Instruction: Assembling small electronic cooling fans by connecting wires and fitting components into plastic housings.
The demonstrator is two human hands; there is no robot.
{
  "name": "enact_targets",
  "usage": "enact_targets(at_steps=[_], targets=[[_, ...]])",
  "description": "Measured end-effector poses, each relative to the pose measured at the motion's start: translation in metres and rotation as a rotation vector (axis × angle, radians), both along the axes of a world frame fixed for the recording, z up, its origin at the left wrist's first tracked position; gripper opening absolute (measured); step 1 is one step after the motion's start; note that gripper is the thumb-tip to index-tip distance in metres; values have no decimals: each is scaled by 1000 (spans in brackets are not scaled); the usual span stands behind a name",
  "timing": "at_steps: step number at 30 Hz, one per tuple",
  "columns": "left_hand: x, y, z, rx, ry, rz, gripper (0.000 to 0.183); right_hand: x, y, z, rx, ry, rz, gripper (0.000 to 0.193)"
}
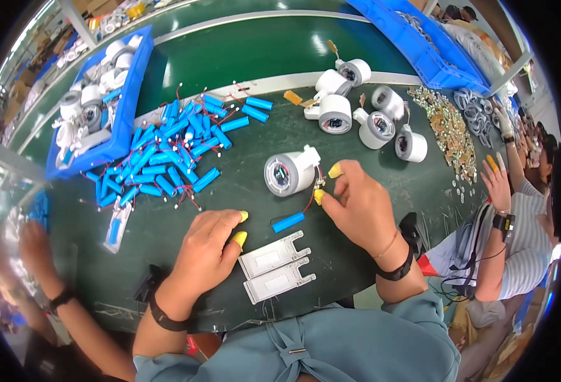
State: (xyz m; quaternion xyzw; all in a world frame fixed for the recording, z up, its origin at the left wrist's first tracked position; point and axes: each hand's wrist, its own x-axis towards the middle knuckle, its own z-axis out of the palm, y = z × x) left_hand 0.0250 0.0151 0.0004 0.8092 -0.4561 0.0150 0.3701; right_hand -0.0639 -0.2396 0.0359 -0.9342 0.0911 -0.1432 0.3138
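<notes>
Seven lamps are on the tabletop (223,172): six stand loosely grouped toward its far edge, and one lamp (290,173) lies near its middle, a small board (320,182) on wires at its right side. One battery (288,222) lies alone below that lamp; a pile of batteries (165,153), too tangled to count, spreads toward the far left corner. Two plates (274,267) lie side by side near the near edge. Two bins, a left bin (141,83) and a right bin (430,70), sit at the far corners.

The right hand (362,204) reaches in from the near edge, wrist bent inward, thumb and index tips parted beside the board; whether the thumb touches it cannot be told. The left hand (209,245) is half open, palm inward, gripping nothing, its two yellow-capped fingertips just beside the plates.
</notes>
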Motion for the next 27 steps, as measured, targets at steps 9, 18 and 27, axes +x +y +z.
enact_targets(at_steps=[9, 18, 27], targets=[[1, 19, 24, 143, 137, -183, 39, 0, 14, -9, -188, 15, 579, 39], [-3, 24, 19, 296, 204, -226, 44, 10, -3, -24, -102, 12, 469, 31], [-1, 24, 15, 280, 188, -229, 42, -8, 28, -24, -9, -81, 665, 24]])
